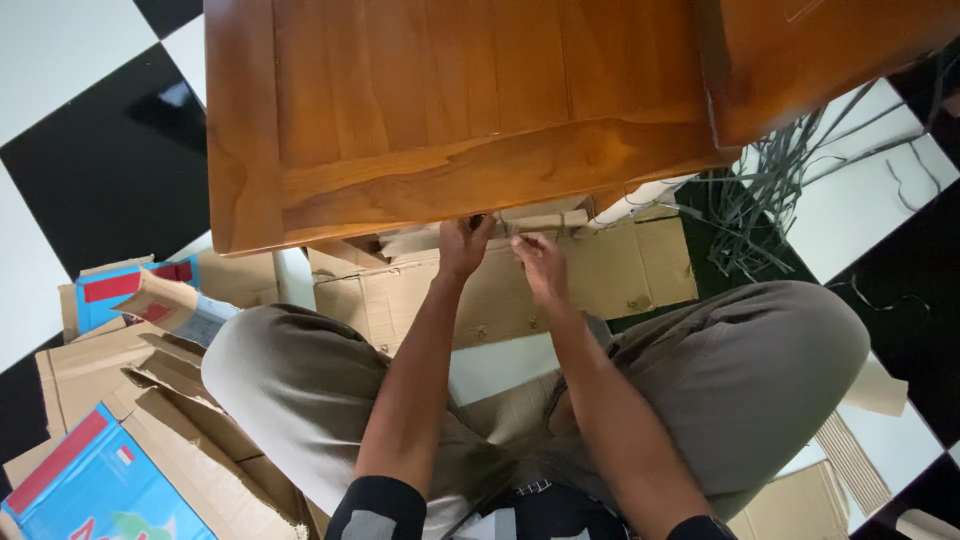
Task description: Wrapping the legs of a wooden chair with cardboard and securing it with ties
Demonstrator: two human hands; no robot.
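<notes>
Both hands, left [462,246] and right [541,265], forward on outstretched forearms, fingers curled.

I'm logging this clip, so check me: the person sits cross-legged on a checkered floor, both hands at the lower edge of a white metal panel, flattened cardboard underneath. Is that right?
Not quite. The panel is brown varnished wood, not white metal, as the head view shows. The rest holds: the left hand and right hand are at its lower edge, with flattened cardboard beneath on the checkered floor.

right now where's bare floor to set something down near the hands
Bare checkered floor lies upper left, bordered by the wooden panel and flattened cardboard boxes. Crowded elsewhere: left hand and right hand work over cardboard, grey straps tangled on the right.
</notes>
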